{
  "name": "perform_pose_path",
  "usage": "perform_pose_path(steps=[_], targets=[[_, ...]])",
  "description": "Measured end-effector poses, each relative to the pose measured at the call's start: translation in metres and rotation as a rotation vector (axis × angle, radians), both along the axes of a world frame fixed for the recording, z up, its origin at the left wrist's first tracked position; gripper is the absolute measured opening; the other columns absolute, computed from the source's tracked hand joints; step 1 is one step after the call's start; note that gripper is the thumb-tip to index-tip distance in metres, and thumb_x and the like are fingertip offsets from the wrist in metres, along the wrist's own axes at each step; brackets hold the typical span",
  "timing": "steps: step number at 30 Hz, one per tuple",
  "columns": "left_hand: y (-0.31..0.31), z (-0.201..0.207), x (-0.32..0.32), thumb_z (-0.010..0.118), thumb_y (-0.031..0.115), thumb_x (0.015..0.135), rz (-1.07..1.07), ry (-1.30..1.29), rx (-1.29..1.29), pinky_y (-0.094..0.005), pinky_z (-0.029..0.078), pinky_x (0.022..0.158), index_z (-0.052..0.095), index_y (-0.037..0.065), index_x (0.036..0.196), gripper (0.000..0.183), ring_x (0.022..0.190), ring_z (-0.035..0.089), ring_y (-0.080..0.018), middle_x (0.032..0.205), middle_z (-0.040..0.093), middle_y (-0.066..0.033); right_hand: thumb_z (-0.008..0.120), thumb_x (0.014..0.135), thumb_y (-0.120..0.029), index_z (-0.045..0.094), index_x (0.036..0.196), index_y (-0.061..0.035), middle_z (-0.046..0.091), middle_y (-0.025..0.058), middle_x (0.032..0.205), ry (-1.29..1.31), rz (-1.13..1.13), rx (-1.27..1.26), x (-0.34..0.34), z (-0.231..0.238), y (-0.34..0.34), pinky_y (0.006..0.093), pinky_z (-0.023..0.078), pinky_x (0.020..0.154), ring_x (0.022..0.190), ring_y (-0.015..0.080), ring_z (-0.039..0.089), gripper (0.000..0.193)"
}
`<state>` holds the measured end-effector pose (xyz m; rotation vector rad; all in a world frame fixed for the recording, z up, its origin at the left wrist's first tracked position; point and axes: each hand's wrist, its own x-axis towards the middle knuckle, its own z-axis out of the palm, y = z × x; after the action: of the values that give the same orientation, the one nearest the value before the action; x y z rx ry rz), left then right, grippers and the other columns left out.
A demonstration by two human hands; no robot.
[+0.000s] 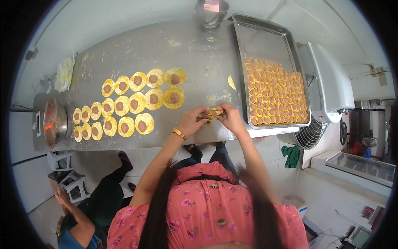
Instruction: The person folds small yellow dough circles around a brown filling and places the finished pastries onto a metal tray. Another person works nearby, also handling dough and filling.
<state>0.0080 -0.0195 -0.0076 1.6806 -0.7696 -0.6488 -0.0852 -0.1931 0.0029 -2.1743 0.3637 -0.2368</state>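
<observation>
Just above the table's near edge, both my hands hold one open-topped dumpling [213, 112], its yellow wrapper gathered around meat filling. My left hand [191, 121] pinches its left side, and my right hand [231, 119] grips the right side; the fingers partly cover it. To the left, several round yellow wrappers [153, 79] lie flat in rows, each with a lump of pinkish meat in the middle. On the right, a large metal tray [271, 39] carries tightly packed rows of finished dumplings [275, 93]. A yellow wrapper scrap [231, 82] lies between my hands and the tray.
The metal table [124, 52] has flour smears. At its left end stand a steel bowl [61, 124] and a crumpled plastic bag [65, 74]. A metal bucket [210, 18] is at the back. White equipment [329, 83] borders the tray. Another person [93, 211] sits lower left.
</observation>
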Motion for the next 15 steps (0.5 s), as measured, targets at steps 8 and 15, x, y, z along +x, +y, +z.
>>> perform_pose_path(steps=[8, 15], targets=[[-0.005, -0.004, -0.005, 0.065, 0.001, 0.072, 0.088, -0.232, 0.082, -0.0302, 0.052, 0.068, 0.059, 0.001, 0.090, 0.019, 0.077, 0.064, -0.0223, 0.097, 0.063, -0.0107, 0.063, 0.067, 0.006, 0.062, 0.083, 0.0003, 0.061, 0.0143, 0.074, -0.017, -0.053, -0.005, -0.004, -0.008, 0.010, 0.0351, 0.048, 0.059, 0.065, 0.0298, 0.060, 0.017], [-0.007, -0.004, -0.014, 0.067, 0.001, 0.071, 0.123, -0.363, 0.113, -0.0311, 0.052, 0.065, 0.055, 0.001, 0.083, 0.017, 0.074, 0.063, -0.0219, 0.097, 0.064, -0.0094, 0.064, 0.063, 0.008, 0.058, 0.095, -0.0014, 0.058, 0.0134, 0.090, -0.092, -0.051, 0.087, -0.010, -0.004, 0.013, 0.0340, 0.048, 0.064, 0.075, 0.0279, 0.060, 0.034]])
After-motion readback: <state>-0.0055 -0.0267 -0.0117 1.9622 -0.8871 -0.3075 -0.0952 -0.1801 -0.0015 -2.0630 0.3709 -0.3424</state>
